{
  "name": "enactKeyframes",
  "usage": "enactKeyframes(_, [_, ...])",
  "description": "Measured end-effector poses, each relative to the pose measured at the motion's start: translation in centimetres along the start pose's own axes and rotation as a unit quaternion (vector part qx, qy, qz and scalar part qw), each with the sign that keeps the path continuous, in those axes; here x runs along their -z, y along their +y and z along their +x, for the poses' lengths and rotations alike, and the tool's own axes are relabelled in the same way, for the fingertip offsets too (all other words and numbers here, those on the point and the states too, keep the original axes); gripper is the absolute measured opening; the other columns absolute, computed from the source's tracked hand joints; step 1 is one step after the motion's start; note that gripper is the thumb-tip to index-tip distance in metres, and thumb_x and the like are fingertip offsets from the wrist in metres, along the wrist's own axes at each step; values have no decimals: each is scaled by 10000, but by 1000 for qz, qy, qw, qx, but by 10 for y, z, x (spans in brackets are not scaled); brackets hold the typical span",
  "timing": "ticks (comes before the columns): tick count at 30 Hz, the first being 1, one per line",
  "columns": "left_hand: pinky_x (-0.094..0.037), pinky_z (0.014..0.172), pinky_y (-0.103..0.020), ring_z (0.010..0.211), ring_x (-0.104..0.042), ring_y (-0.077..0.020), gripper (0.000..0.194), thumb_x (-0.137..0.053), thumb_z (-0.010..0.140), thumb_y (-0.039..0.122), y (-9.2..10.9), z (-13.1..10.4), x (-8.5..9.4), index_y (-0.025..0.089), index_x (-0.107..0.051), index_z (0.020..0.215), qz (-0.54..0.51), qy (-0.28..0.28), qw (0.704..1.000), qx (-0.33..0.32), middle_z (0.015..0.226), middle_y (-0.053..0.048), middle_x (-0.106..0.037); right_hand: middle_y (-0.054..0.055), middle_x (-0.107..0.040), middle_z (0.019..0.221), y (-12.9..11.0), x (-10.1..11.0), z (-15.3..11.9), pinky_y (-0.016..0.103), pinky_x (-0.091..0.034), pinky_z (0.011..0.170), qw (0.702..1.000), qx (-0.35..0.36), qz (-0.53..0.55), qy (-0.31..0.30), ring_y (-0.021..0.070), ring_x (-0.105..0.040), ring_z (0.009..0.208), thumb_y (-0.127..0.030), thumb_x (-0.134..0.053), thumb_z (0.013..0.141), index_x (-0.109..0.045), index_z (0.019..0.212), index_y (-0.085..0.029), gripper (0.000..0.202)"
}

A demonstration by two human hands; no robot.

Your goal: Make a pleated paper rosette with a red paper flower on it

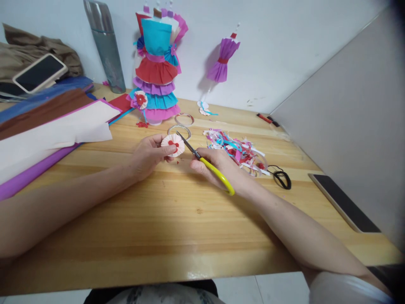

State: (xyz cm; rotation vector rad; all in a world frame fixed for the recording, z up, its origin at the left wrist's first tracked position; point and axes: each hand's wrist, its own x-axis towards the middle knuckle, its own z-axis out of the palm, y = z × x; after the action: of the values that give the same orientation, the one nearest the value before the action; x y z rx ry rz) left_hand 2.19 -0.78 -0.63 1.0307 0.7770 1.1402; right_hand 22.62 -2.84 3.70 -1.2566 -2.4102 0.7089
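A round, pleated white paper rosette with a red centre (179,147) is pinched between the thumb and fingers of my left hand (148,154), above the middle of the table. My right hand (215,166) holds scissors (218,174) with yellow handles. Their dark blades point up and left, and the tips are at the rosette's upper right edge. The blades look closed or nearly so. Just behind the rosette lies a silvery tape ring (189,131), with a second, reddish ring (190,119) farther back.
Colourful paper scraps (236,147) lie right of centre. Behind stand a ruffled paper dress (156,71), a small purple dress (226,55) and a bottle (109,55). Paper sheets (63,122) and a phone (39,72) are left; a black cord (283,179) and dark flat device (344,202) right.
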Motion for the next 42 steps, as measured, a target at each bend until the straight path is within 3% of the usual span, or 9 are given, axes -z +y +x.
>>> enactKeyframes(7, [-434, 555, -211, 589, -550, -87, 276, -857, 575, 320, -1, 1, 2, 153, -683, 711, -6, -11, 1000, -2, 685, -9, -666, -40, -350, 548, 2, -1, 1, 263, -207, 532, 1000, 1, 11, 17, 98, -327, 516, -681, -417, 877, -375, 630, -206, 538])
enactKeyframes(18, [-428, 554, -213, 609, -547, -88, 262, -845, 610, 317, -1, 4, 5, 138, -685, 716, -42, -4, 999, 1, 713, -20, -648, -39, -429, 506, -2, 2, -6, 228, -278, 420, 991, -43, 130, 5, 89, -420, 430, -602, -494, 894, -412, 653, -202, 474])
enactKeyframes(26, [-464, 612, -226, 654, -571, -95, 280, -865, 613, 299, -1, 4, 4, 135, -680, 746, -96, -11, 995, 5, 740, -9, -652, -16, -553, 628, 1, -12, -7, 226, -418, 365, 940, -96, 323, -43, 107, -530, 425, -768, -442, 824, -503, 852, -185, 587])
enactKeyframes(30, [-472, 631, -249, 667, -590, -114, 255, -856, 623, 279, -1, 3, 4, 146, -685, 758, -106, -8, 994, 13, 752, -14, -667, -12, -567, 629, -3, -12, -5, 225, -414, 370, 930, -93, 352, -49, 105, -525, 430, -766, -484, 795, -516, 877, -181, 592])
enactKeyframes(34, [-461, 614, -229, 652, -575, -95, 245, -843, 630, 266, 0, 3, 4, 131, -685, 760, -100, -6, 995, 11, 742, -15, -657, -35, -530, 575, -3, -4, -4, 239, -389, 399, 959, -80, 269, -27, 110, -495, 407, -645, -535, 834, -495, 836, -199, 447])
enactKeyframes(37, [-429, 574, -208, 631, -552, -83, 248, -836, 634, 276, 0, 4, 6, 127, -700, 780, -80, -16, 997, 4, 728, -19, -656, 12, -585, 646, -2, 5, -2, 259, -386, 507, 996, -65, 51, 34, 149, -554, 545, -528, -547, 871, -542, 854, -182, 346])
enactKeyframes(39, [-410, 553, -208, 616, -536, -82, 248, -836, 634, 289, 0, 6, 8, 124, -704, 765, -67, -21, 998, -2, 702, -23, -651, 52, -627, 694, -1, 9, -1, 276, -362, 549, 989, -86, -108, 49, 189, -588, 630, -499, -549, 878, -585, 880, -163, 337])
enactKeyframes(42, [-399, 542, -203, 599, -517, -75, 258, -846, 613, 304, 3, 7, 9, 127, -701, 733, -54, -18, 998, -13, 674, -19, -635, 107, -681, 747, -2, 10, 1, 293, -344, 557, 961, -131, -243, -2, 253, -649, 710, -548, -508, 890, -623, 913, -149, 416])
